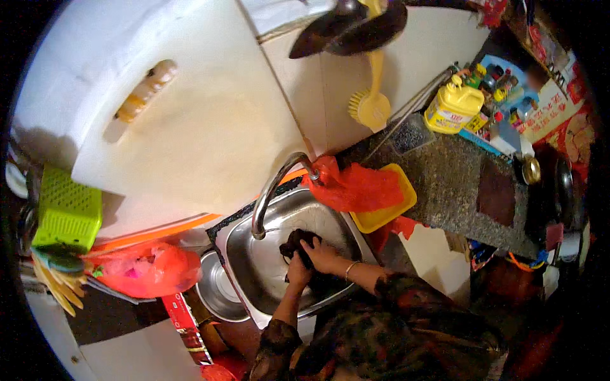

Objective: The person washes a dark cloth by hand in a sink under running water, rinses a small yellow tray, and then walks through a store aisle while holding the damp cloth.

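Both my hands are over the steel sink (257, 279), closed around a bunched dark cloth (293, 243). My left hand (300, 272) grips its lower part, and my right hand (323, 255) holds it from the right, slightly higher. Parts of the cloth stick out above and between my fingers; the rest is hidden by my hands. Just up and left of the cloth, the curved metal faucet (267, 190) arches over the basin, its spout apart from my hands. I cannot make out any water running from it.
Right of the faucet, a red plastic bag (352, 187) lies over a yellow basin (406, 197). A yellow jug (454, 106) and several bottles stand on the dark counter (438, 165). A yellow brush (370, 108) hangs on the wall. At left are a green basket (68, 206) and a steel bowl (216, 289).
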Demonstrator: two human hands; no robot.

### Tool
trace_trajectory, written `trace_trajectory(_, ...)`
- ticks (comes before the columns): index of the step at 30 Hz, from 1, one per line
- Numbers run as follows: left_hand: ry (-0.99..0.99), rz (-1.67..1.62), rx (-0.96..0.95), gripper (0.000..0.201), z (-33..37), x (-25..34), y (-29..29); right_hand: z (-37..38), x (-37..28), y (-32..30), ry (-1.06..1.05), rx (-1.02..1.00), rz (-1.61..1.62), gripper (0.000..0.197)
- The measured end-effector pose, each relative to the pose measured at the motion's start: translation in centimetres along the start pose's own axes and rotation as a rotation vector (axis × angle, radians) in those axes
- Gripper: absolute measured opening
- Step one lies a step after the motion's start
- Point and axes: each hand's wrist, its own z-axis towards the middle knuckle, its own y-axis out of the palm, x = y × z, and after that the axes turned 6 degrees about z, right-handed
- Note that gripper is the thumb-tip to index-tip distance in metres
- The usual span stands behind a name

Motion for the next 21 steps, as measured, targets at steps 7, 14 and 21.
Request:
trace_trajectory(7,-0.052,-0.842,0.094,0.048,-0.1,1.3,-8.2,4.0,-1.7,-0.9,0.014,0.331,0.478,0.032)
trace_trajectory(14,-0.338,-1.794,0.012,0.047,3.4,1.9,-12.0,2.7,-8.8,-6.8,-0.215,0.454,0.779,0.051)
trace_trajectory(21,-0.283,-1.926,-0.083,0.040,3.7,-0.8,-8.3,0.5,-11.8,-1.5,-0.401,0.543,0.534,0.047)
